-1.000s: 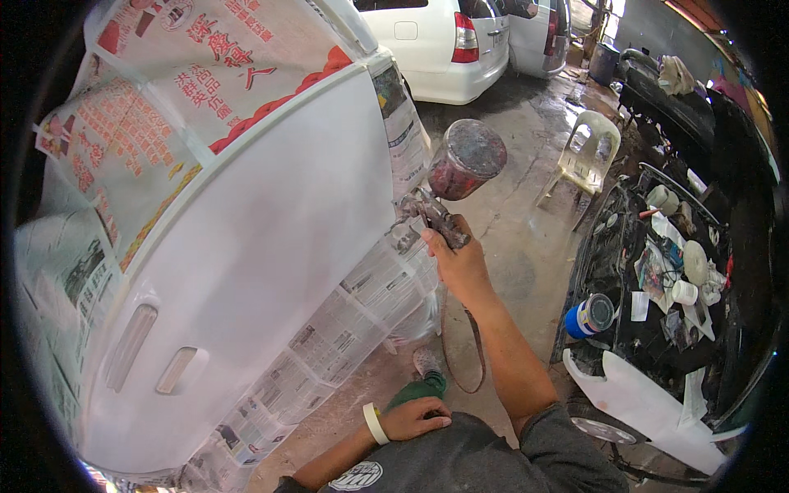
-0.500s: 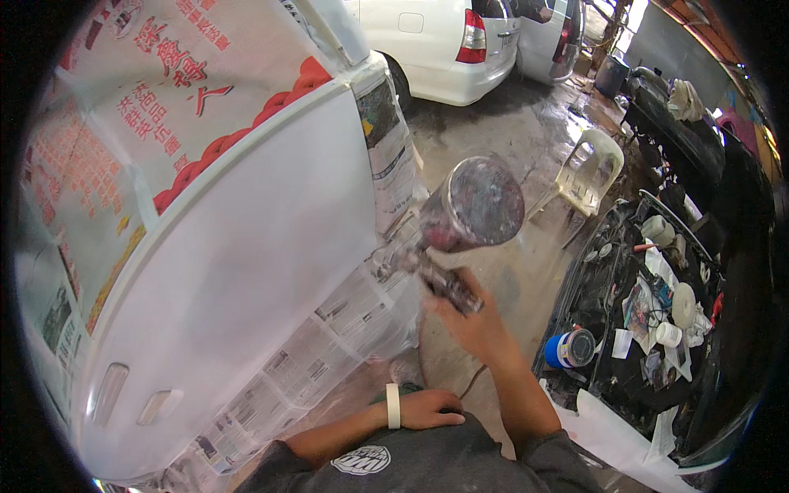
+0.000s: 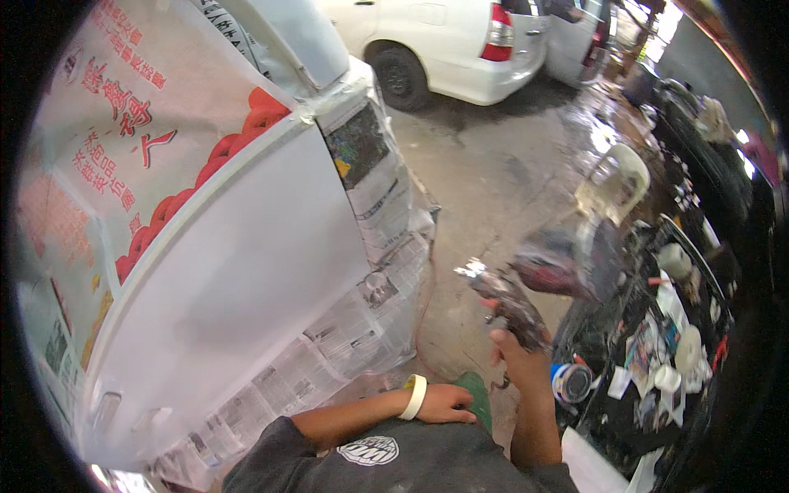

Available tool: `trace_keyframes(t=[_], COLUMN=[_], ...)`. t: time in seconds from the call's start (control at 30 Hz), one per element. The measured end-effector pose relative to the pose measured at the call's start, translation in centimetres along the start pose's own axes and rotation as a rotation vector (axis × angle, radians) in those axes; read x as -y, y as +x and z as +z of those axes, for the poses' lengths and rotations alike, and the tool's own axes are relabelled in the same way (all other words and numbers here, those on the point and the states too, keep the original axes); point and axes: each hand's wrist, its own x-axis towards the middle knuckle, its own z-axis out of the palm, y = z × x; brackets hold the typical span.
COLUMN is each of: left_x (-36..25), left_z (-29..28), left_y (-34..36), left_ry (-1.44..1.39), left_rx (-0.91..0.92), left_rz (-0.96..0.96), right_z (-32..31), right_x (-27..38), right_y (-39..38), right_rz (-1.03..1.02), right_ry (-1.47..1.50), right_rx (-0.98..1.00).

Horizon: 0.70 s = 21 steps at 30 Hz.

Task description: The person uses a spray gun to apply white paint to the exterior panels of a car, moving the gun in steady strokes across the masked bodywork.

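From here I see the floor point(image 3: 493, 177) bearing a car point(image 3: 448, 53) far off, a chair point(image 3: 598, 201) far right; nearer right, a black surface point(image 3: 618, 411) carries a can point(image 3: 570, 383) and paper point(image 3: 620, 382).

Blurred spray gun point(image 3: 511, 308), floor point(image 3: 485, 177) glare, black rim

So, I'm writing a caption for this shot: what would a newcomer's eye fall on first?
Probably the large pale panel filling the left, with a red-printed sheet above and newspaper along its lower edge. Next, right of centre, comes the spray gun in the right hand, its blurred, reddish-dark cup on top. A white car stands at the top.
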Motion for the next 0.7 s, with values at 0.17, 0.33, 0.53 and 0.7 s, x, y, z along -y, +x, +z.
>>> trace_keyframes(t=[0.17, 0.33, 0.53, 0.7], left_x=[2.2, 2.2, -0.1, 0.1], left_z=[-3.1, -8.0, -14.5, -18.2], left_y=[6.5, 15.7, 27.9, 35.2], left_ry=[-0.017, -0.152, -0.010, -0.074], left_rx=[0.011, -0.103, -0.197, -0.056], left_rz=[0.032, -0.028, -0.052, -0.085], right_z=[-5.8, -13.4, -22.0, -25.8], right_x=[-3.3, -7.4, -6.6, -2.9], right_y=[4.3, 10.6, 17.6, 23.8], right_rz=[-0.064, -0.041, 0.030, 0.087], right_ry=[0.178, 0.138, 0.104, 0.168], right_rx=[-0.140, -0.063, 0.018, 0.110])
